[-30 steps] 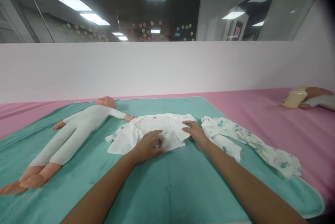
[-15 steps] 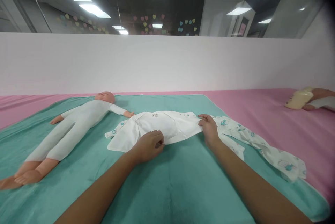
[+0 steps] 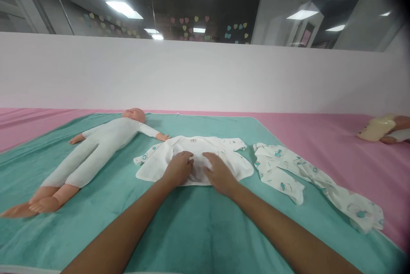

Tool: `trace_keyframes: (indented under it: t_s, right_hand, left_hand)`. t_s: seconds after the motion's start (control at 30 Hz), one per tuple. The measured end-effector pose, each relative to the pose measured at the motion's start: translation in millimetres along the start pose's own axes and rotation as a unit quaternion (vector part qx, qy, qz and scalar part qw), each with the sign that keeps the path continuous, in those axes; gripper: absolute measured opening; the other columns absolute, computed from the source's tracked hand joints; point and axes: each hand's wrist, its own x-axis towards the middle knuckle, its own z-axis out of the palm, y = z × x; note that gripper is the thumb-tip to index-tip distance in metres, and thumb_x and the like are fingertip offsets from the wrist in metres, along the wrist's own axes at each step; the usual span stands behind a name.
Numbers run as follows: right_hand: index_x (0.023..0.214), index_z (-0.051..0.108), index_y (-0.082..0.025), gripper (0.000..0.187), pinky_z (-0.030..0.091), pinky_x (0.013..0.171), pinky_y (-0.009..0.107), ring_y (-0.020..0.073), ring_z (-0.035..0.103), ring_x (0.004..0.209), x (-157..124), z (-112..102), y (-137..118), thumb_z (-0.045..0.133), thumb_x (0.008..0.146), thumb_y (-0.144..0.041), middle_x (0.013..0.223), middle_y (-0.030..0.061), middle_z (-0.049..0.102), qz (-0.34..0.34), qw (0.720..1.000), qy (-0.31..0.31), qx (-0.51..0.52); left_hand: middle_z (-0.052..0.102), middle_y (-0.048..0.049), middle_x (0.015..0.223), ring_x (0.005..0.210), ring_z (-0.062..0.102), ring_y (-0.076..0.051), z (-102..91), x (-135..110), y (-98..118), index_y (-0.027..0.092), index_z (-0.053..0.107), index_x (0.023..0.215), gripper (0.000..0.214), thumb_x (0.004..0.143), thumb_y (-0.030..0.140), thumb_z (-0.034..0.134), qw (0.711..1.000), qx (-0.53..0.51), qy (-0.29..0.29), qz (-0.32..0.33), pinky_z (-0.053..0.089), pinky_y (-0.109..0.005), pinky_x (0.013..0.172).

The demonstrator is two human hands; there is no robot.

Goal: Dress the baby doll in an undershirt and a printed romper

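A white baby shirt (image 3: 235, 165) with printed sleeves lies spread open on the teal blanket (image 3: 192, 231), its inside and a small neck label facing up. My left hand (image 3: 177, 169) is over the middle-left of the shirt, fingers bent loosely and thumb a little apart. Close by, my right hand (image 3: 221, 175) hovers over or touches the shirt's middle, fingers stretched and slightly blurred, thumb apart. Neither hand grips the cloth. To the right lie white printed baby pants (image 3: 307, 171), stretched out in a crumpled line.
A baby doll (image 3: 110, 141) in a white bodysuit lies on its back at the left, one hand near the shirt's collar. On the pink sheet (image 3: 320, 137) at far right is a cream-coloured bottle-like object (image 3: 376, 128) beside another doll's limb. A white wall (image 3: 205, 77) stands behind.
My right hand has let go of the shirt's right edge and moved left to its middle. The shirt's right side now lies flat. My left hand's fingers have loosened.
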Motion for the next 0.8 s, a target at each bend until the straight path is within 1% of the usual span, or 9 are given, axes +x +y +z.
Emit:
trace_keyframes:
  t_s: [0.07,0.13,0.17,0.27,0.37,0.47,0.53,0.63,0.8]
  right_hand:
    - [0.13,0.038,-0.012,0.051,0.025,0.105,0.037,0.0225,0.034,0.126,13,26,-3,0.038,0.086,-0.036,0.135,0.0118,0.041,-0.012,0.997,-0.067,-0.036]
    - [0.132,0.035,-0.008,0.056,0.018,0.107,0.041,0.0261,0.025,0.131,33,44,1,0.035,0.086,-0.039,0.141,0.0155,0.032,0.008,0.992,-0.094,-0.084]
    - [0.133,0.034,-0.005,0.059,0.016,0.108,0.042,0.0275,0.022,0.132,44,48,4,0.033,0.087,-0.041,0.143,0.0173,0.029,0.033,0.989,-0.096,-0.103]
    - [0.133,0.033,-0.003,0.065,0.018,0.106,0.042,0.0289,0.024,0.131,77,51,20,0.028,0.087,-0.049,0.142,0.019,0.03,0.124,0.98,-0.091,-0.126]
    - [0.137,0.025,-0.003,0.068,0.023,0.104,0.041,0.0288,0.029,0.129,97,50,34,0.026,0.088,-0.049,0.141,0.0195,0.031,0.164,0.975,-0.087,-0.122]
    - [0.141,0.013,-0.002,0.07,0.02,0.106,0.038,0.0286,0.021,0.132,101,53,41,0.028,0.088,-0.045,0.144,0.0192,0.023,0.162,0.975,-0.057,-0.139]
    - [0.141,0.01,-0.003,0.07,0.016,0.107,0.036,0.028,0.017,0.134,101,55,42,0.029,0.088,-0.044,0.145,0.018,0.02,0.158,0.975,-0.047,-0.15]
    - [0.141,0.011,-0.003,0.068,0.017,0.108,0.036,0.0273,0.014,0.135,100,55,42,0.025,0.089,-0.044,0.146,0.0173,0.018,0.165,0.972,-0.076,-0.152]
    - [0.138,0.022,-0.003,0.064,0.024,0.105,0.035,0.0256,0.021,0.133,102,52,45,0.015,0.091,-0.045,0.145,0.0183,0.023,0.145,0.968,-0.132,-0.155]
  left_hand:
    - [0.058,-0.0099,0.114,0.109,0.049,-0.022,2.7,2,-5,0.016,0.054,0.111,0.031,0.086,0.024,0.037,0.998,0.065,-0.011,-0.01,0.032,-0.038,0.096]
    - [0.057,-0.0102,0.116,0.111,0.048,-0.023,3.3,3,-8,0.017,0.052,0.113,0.032,0.088,0.026,0.033,0.993,0.109,-0.016,-0.028,0.03,-0.044,0.097]
    - [0.055,-0.0104,0.119,0.114,0.046,-0.024,3.1,3,-9,0.018,0.051,0.114,0.033,0.089,0.028,0.031,0.991,0.123,-0.019,-0.038,0.028,-0.046,0.098]
    - [0.043,-0.0099,0.135,0.128,0.032,-0.024,2.2,3,-15,0.019,0.044,0.122,0.038,0.09,0.035,0.031,0.988,0.14,-0.043,-0.057,0.021,-0.05,0.102]
    - [0.031,-0.0072,0.144,0.134,0.021,-0.024,1.7,4,-25,0.022,0.039,0.127,0.043,0.09,0.04,0.029,0.983,0.154,-0.061,-0.075,0.013,-0.053,0.105]
    - [0.031,-0.007,0.144,0.133,0.021,-0.025,1.2,5,-35,0.023,0.043,0.126,0.043,0.091,0.043,0.026,0.98,0.184,-0.033,-0.072,0.014,-0.05,0.106]
    - [0.035,-0.0082,0.141,0.13,0.026,-0.025,0.6,6,-40,0.022,0.044,0.126,0.044,0.091,0.042,0.025,0.977,0.203,-0.006,-0.064,0.017,-0.046,0.106]
    - [0.039,-0.0109,0.137,0.127,0.03,-0.028,-0.9,10,-49,0.02,0.043,0.128,0.047,0.09,0.043,0.027,0.974,0.212,0.015,-0.076,0.022,-0.044,0.104]
    - [0.039,-0.012,0.135,0.126,0.032,-0.028,-4.2,18,-63,0.02,0.041,0.129,0.046,0.089,0.041,0.031,0.974,0.204,0.045,-0.092,0.029,-0.041,0.1]
